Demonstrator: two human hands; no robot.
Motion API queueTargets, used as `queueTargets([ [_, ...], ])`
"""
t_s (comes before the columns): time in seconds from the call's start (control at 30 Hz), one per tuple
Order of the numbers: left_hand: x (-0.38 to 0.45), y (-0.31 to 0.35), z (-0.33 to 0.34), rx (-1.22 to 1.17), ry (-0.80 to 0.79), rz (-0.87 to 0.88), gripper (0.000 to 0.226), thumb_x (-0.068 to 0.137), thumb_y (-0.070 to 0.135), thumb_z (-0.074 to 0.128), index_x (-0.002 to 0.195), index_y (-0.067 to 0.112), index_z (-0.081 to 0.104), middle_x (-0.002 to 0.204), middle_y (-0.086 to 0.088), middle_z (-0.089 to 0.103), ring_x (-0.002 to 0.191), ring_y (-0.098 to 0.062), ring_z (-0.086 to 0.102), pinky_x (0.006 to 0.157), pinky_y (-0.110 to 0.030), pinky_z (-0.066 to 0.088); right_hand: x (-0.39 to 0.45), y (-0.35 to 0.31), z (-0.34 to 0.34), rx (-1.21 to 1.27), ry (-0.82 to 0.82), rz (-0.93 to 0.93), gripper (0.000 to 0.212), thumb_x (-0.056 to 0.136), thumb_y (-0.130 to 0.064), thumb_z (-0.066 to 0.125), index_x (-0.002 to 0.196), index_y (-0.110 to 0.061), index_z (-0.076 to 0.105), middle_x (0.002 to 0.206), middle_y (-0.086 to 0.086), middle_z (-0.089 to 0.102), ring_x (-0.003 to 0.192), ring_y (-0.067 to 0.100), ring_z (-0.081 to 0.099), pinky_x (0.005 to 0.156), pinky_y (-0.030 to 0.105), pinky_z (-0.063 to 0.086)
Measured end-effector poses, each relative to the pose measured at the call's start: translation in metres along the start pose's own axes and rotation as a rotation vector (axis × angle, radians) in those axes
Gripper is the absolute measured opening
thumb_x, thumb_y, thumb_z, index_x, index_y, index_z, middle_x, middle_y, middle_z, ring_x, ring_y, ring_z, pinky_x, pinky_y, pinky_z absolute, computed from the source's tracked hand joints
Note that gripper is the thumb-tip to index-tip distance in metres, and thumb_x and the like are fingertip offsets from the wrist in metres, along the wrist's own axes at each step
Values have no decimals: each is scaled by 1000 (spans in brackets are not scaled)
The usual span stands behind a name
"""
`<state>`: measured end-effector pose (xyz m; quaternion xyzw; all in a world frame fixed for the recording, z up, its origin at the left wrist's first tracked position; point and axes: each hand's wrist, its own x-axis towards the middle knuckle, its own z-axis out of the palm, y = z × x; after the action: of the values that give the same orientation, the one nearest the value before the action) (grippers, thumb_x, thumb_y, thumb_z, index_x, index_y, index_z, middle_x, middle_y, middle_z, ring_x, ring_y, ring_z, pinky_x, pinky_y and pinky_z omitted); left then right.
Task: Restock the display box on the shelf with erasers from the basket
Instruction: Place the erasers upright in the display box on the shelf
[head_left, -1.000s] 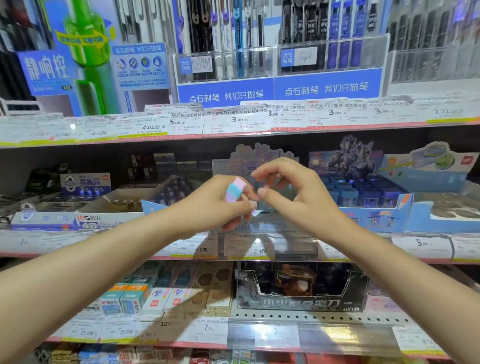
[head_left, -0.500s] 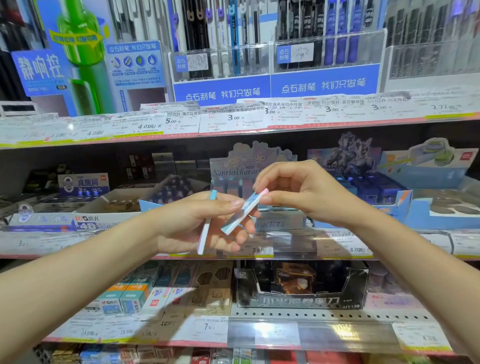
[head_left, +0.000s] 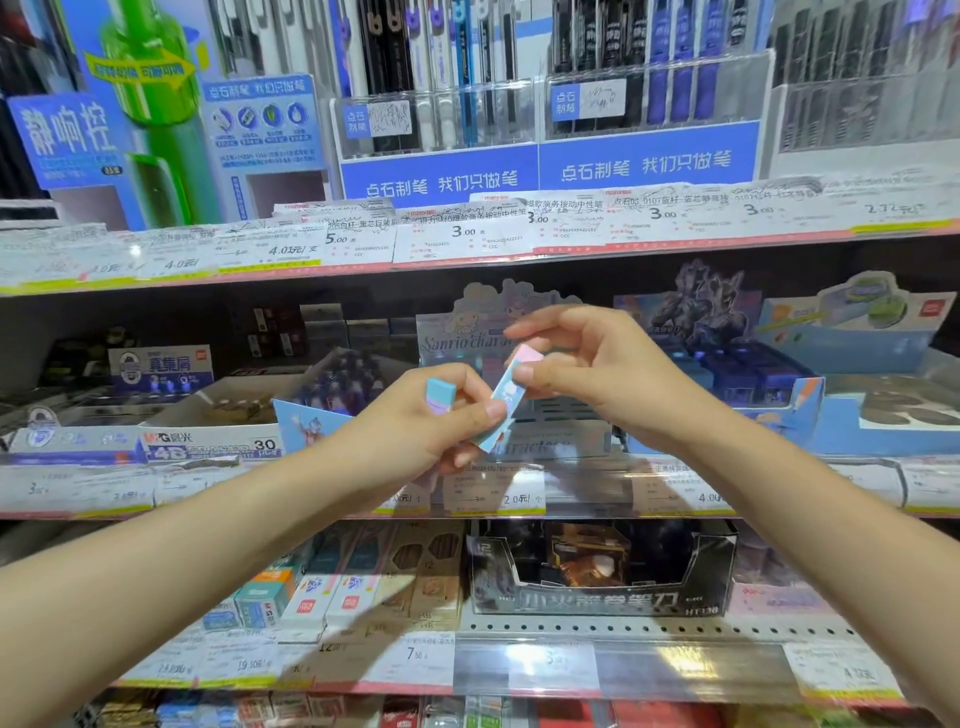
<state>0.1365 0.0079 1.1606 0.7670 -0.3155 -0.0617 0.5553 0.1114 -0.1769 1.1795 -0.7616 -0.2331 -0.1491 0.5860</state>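
Note:
Both hands are raised in front of the middle shelf. My left hand grips a pastel eraser whose blue and lilac end sticks up between the fingers. A second flat eraser, pink at the top and light blue below, is pinched at its upper end by my right hand, while my left thumb touches its lower part. Right behind the hands stands the display box with a cartoon-character header card; its inside is hidden by my hands. No basket is in view.
Price-tag strips line each shelf edge. Blue boxes of erasers stand to the right, a white pencil box to the left. Pen racks fill the top shelf. A black sharpener box sits on the shelf below.
A second ago the hands met around one bundle. The right hand has since drawn one eraser out and lifted it up and right, while the left hand keeps hold of the other.

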Motion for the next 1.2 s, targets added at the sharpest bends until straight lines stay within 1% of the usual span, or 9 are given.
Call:
queueTargets([
  [0.13,6,0,-5,491,160,304,12,89,24,58,82,14,61,69,13,58,66,-1,50,64,-15,40,8,0,-14,-77,127,-12,26,77,5,66,97,-9,57,82,9,61,68,11,63,68,22,55],
  [0.27,15,-6,-19,1099,121,330,38,83,16,58,120,18,53,108,0,57,102,-19,49,93,-38,39,16,4,-20,-399,142,-75,28,75,1,68,78,-24,55,86,13,66,72,17,59,69,23,48],
  [0.37,21,-7,-19,1183,-14,179,63,84,17,56,142,22,33,133,-5,52,119,-22,48,103,-39,39,20,13,-18,-499,121,-88,22,76,-2,67,79,-21,58,87,10,66,76,22,60,74,32,51],
  [0.5,22,-5,-19,1125,-65,167,68,85,9,52,145,25,27,145,-1,45,127,-18,47,107,-29,36,24,23,-16,-522,82,-90,24,78,0,65,78,-22,58,88,8,64,82,31,63,76,33,51],
  [0.67,23,1,-22,1076,-71,158,66,83,1,48,144,22,34,146,2,44,98,-9,57,85,-12,33,29,29,-18,-499,75,-82,15,79,2,63,86,-12,63,92,16,67,76,23,62,76,25,52],
  [0.83,25,-1,-23,1088,-75,177,66,82,1,48,143,23,35,145,3,46,104,-14,59,81,-9,30,26,32,-16,-593,10,-126,7,78,-10,68,84,-14,69,87,-1,68,84,13,63,79,19,47],
  [0.93,27,-1,-23,1079,-88,171,66,82,1,48,143,24,35,139,2,52,74,7,58,66,0,31,24,31,-15,-551,33,-98,11,80,-15,59,83,-14,70,104,1,65,101,12,59,87,16,43],
  [1.0,28,-3,-25,1075,-88,175,67,82,0,48,143,25,36,134,1,58,61,13,52,59,-5,35,24,31,-12,-548,26,-89,26,71,-15,46,80,-13,71,106,1,62,103,12,56,89,16,41],
  [1.2,30,-7,-27,1098,-95,165,69,81,1,47,143,27,35,127,-3,62,59,-3,52,69,-17,38,24,37,-9,-573,4,-109,44,59,0,36,84,-5,72,103,9,66,101,19,58,89,10,39],
])
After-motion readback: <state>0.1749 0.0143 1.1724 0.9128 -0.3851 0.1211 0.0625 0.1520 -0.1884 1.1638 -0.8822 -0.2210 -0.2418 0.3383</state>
